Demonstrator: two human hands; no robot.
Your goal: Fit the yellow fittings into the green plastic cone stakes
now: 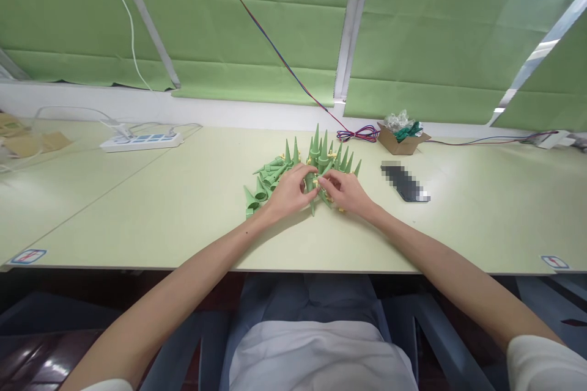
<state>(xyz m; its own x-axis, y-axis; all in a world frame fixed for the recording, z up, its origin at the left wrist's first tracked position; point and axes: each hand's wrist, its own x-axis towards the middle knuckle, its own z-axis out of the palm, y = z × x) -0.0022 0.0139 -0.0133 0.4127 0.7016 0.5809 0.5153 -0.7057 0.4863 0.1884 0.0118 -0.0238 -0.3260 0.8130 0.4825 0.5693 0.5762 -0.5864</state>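
Note:
Many green cone-shaped pieces (260,190) lie in a pile on the pale table, left of and behind my hands. Several more cones (315,146) stand upright just beyond my fingers, with small yellow parts among them. My left hand (293,188) is closed around a green pointed piece (312,204), its tip directed down toward me. Close beside it, my right hand (342,189) pinches at the same spot, its fingertips nearly touching the left ones. What the right fingertips hold is too small to make out.
A white power strip (142,142) lies at the back left. At the back right stand a cardboard box (398,142) with plastic wrap and green material, and coiled red-blue wires (358,134). A dark, pixelated flat object (406,183) lies to the right. The table's front edge (321,271) runs below my forearms.

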